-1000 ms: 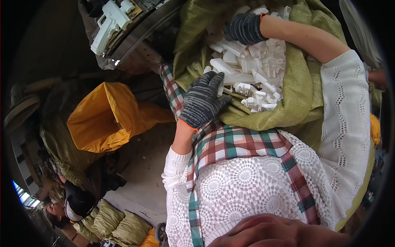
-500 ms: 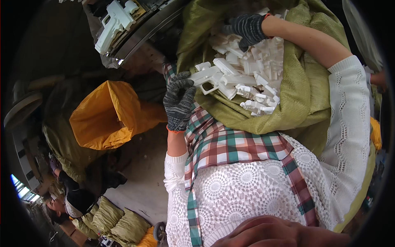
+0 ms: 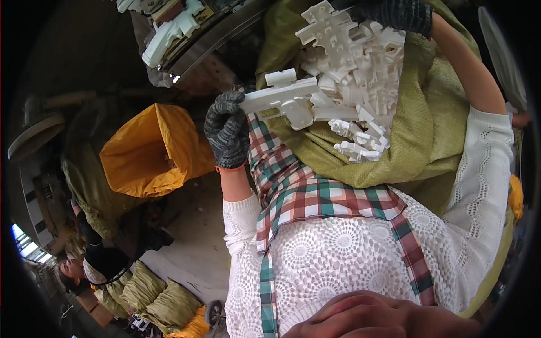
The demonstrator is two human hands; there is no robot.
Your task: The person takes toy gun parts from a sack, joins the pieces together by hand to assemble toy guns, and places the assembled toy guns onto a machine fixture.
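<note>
My left hand (image 3: 227,130), in a grey striped knit glove, pinches the muzzle end of a white plastic toy pistol (image 3: 282,101). The toy pistol lies sideways over the rim of a green woven sack (image 3: 332,169). At the top edge, my right hand (image 3: 394,13), also gloved, has its fingers closed on a flat, branching white plastic part (image 3: 329,35). Its fingertips are partly cut off by the frame. Below that part, many loose white plastic pieces (image 3: 366,93) fill the sack.
An orange sack (image 3: 138,155) stands open at the left. Beyond my left hand, a machine (image 3: 220,36) carries more white toy-gun parts (image 3: 172,36). Another person (image 3: 93,248) is at the lower left, near stacked green sacks (image 3: 152,293) and a wheel (image 3: 213,312).
My left hand has drawn the toy pistol leftward, clear of the heap. My right hand has moved up and right from the pile, and the flat branching part now stands raised beside it.
</note>
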